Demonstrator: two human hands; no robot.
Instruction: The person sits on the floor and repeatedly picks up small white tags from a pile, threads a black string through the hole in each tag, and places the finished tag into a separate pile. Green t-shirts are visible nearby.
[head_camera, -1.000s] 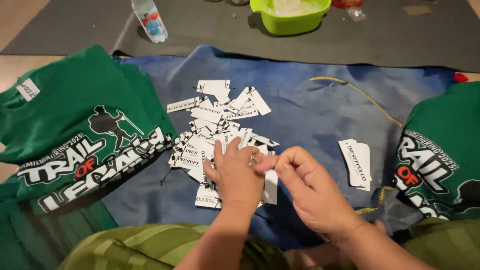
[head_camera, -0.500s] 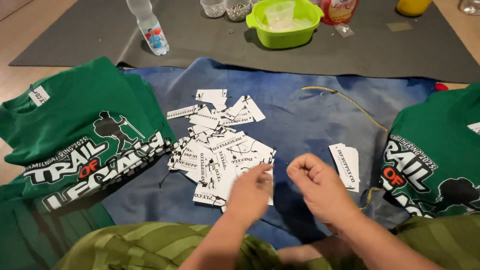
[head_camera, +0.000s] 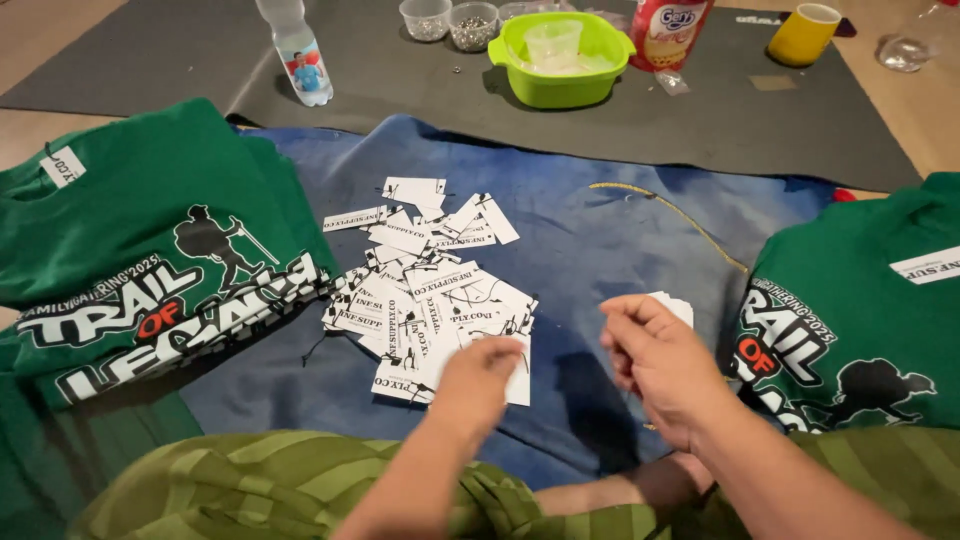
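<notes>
Low centre of the frame, the left hand (head_camera: 480, 378) pinches one tag from the paper tags (head_camera: 430, 300); the right hand (head_camera: 655, 365), curled, must receive it carefully.

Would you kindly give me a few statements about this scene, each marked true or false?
1. The left hand rests on the pile of white paper tags. True.
2. The tags lie on a red cloth. False: they lie on a blue cloth.
3. A folded green T-shirt lies at the left of the pile. True.
4. The lime-green bowl stands on the blue cloth. False: it stands on the grey mat beyond it.
5. The right hand is raised beside the pile, apart from it. True.
6. The yellow cup lies tipped over. False: it stands upright.
</notes>
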